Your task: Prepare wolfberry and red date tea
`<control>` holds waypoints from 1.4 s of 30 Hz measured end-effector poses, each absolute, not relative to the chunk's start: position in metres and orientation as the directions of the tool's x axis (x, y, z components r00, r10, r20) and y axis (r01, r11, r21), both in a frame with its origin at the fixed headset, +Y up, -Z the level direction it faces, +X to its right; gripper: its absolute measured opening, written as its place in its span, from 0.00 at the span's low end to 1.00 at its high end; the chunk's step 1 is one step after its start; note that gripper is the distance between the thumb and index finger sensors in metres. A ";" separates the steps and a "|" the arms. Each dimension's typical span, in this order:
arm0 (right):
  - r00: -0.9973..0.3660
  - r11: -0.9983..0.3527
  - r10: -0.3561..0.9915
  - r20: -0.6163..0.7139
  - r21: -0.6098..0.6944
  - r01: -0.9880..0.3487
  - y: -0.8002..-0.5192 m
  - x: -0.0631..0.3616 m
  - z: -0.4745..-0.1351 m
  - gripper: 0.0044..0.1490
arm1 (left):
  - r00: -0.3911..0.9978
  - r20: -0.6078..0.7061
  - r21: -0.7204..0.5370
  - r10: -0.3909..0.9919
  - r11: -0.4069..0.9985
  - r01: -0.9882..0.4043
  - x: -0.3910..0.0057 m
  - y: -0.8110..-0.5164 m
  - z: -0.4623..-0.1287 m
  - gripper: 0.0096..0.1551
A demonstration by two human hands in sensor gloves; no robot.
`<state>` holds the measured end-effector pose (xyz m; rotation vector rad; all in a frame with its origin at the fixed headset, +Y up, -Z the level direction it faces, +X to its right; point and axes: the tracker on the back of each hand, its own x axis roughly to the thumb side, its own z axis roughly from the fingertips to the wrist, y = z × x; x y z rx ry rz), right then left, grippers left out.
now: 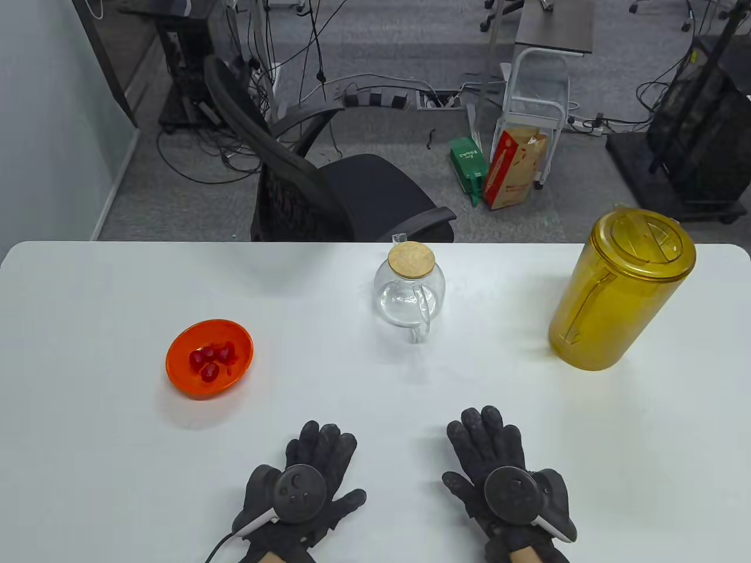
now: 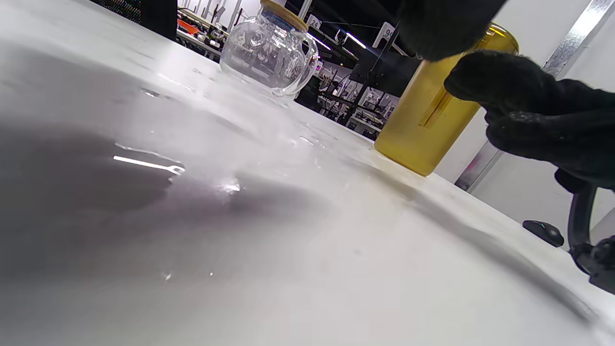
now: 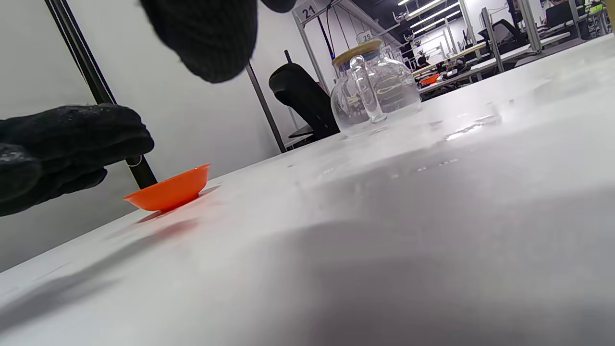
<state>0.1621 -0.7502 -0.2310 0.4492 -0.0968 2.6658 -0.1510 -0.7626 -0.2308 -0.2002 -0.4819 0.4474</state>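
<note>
A: Nearest the table's front edge, what do the 2 hands show?

B: The left hand point(image 1: 308, 484) and the right hand point(image 1: 504, 478) both lie palm down on the white table point(image 1: 88, 469), fingers stretched out flat and slightly apart, gripping nothing. A round tracker sits on the back of each. They lie near each other but apart.

A: And just beyond them?

B: To the left, further in, stands the orange bowl point(image 1: 209, 358) with a few red dates point(image 1: 212, 356) lying together in it. In the right wrist view the bowl point(image 3: 169, 191) sits low on the tabletop beyond the left hand's fingers point(image 3: 72, 139).

A: Further back?

B: Near the middle stands the glass teapot point(image 1: 409, 290), upright, its bamboo lid point(image 1: 412, 260) on and its handle turned toward the hands. At the far right is the yellow pitcher point(image 1: 622, 290), upright, lid closed, well apart from the teapot. Behind the table stands 1 black office chair point(image 1: 328, 182).
</note>
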 end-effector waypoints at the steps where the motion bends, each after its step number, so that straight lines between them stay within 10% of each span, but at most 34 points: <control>1: -0.854 -0.903 0.407 0.324 0.002 -0.429 -0.750 0.162 -0.231 0.51 | 0.793 0.405 -0.287 0.454 0.887 -0.361 -0.151 -0.762 -0.231 0.49; 11: -0.856 -0.880 0.462 0.231 0.001 -0.475 -0.738 0.167 -0.251 0.53 | 0.793 0.386 -0.299 0.471 0.877 -0.376 -0.153 -0.763 -0.233 0.49; 25: -0.748 -0.748 0.661 0.066 -0.023 -0.663 -0.694 0.137 -0.394 0.59 | 0.779 0.346 -0.324 0.522 0.846 -0.423 -0.157 -0.762 -0.234 0.49; 42: -0.779 -0.810 0.583 -0.232 -0.094 -0.578 -0.731 0.102 -0.484 0.52 | 0.792 0.304 -0.348 0.529 0.836 -0.425 -0.163 -0.763 -0.236 0.50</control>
